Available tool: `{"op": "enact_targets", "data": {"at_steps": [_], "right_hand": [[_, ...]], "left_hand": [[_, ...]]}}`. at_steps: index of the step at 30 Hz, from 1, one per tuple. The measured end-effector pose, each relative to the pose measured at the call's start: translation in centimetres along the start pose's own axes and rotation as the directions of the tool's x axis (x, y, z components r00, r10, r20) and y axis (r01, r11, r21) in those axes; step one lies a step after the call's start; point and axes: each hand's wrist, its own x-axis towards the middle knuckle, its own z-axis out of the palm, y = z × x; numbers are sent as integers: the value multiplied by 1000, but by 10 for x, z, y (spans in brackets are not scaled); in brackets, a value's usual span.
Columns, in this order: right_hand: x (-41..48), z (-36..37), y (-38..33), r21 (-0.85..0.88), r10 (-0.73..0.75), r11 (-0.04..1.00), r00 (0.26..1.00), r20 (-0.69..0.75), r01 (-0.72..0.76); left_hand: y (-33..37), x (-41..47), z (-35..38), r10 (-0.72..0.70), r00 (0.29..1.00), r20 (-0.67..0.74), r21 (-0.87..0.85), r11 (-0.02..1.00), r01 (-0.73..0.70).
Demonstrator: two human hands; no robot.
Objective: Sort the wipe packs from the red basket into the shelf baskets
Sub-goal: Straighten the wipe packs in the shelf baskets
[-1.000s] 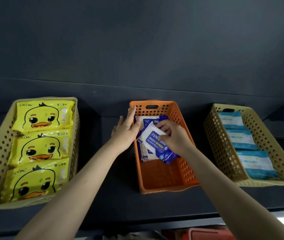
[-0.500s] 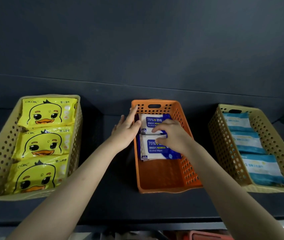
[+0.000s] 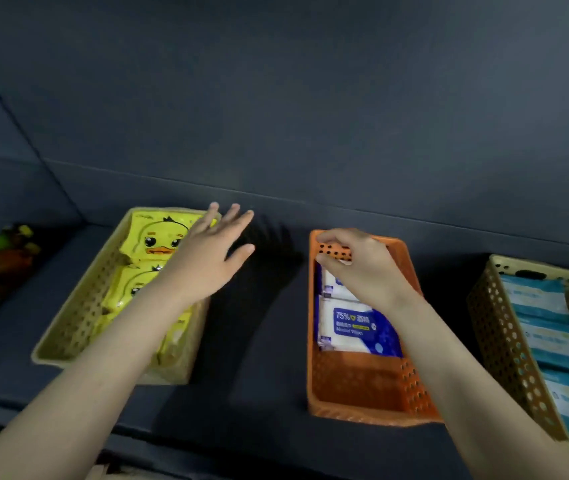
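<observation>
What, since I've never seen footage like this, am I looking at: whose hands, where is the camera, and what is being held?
There is no machine here. These are a person's two bare hands, filmed by one camera worn on the head, looking forward and down. On a dark shelf stand three baskets. The left basket holds yellow duck packs. The orange basket in the middle holds blue-and-white alcohol wipe packs. The right basket holds light-blue packs. The left hand is open with its fingers straight, over the left basket's right side, and holds nothing. The right hand has its fingers curled at the far end of the orange basket, over the farther pack. I cannot tell whether it grips anything.
</observation>
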Motion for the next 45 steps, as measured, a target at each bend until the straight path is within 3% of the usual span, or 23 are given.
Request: {"op": "enact_targets", "data": {"at_steps": [4, 8, 13, 17, 26, 36, 41, 45], "right_hand": [[28, 41, -57, 6, -115, 993, 989, 94, 115], [52, 114, -110, 4, -139, 990, 960, 243, 143], [75, 205, -153, -241, 9, 966, 923, 384, 91], [83, 248, -151, -440, 172, 898, 917, 359, 4], [86, 244, -149, -608, 225, 792, 902, 368, 51], [90, 246, -147, -542, 295, 840, 859, 419, -24], [57, 246, -162, -448, 343, 880, 866, 365, -159], [40, 265, -159, -543, 404, 825, 836, 370, -158]], "left_hand": [[-95, -17, -37, -162, 987, -19, 50, 985, 163], [-162, -23, -47, -293, 954, 59, -35, 955, 295], [-201, -21, -34, -250, 955, 159, -268, 920, 285], [-207, -16, -35, -195, 957, 214, -473, 836, 276], [-212, 1, -19, -139, 965, 224, -629, 735, 252], [-214, -1, -16, -173, 948, 269, -593, 745, 304], [-216, 0, -12, -193, 946, 262, -595, 739, 315], [-216, 1, -8, -203, 949, 240, -643, 700, 313]]}}
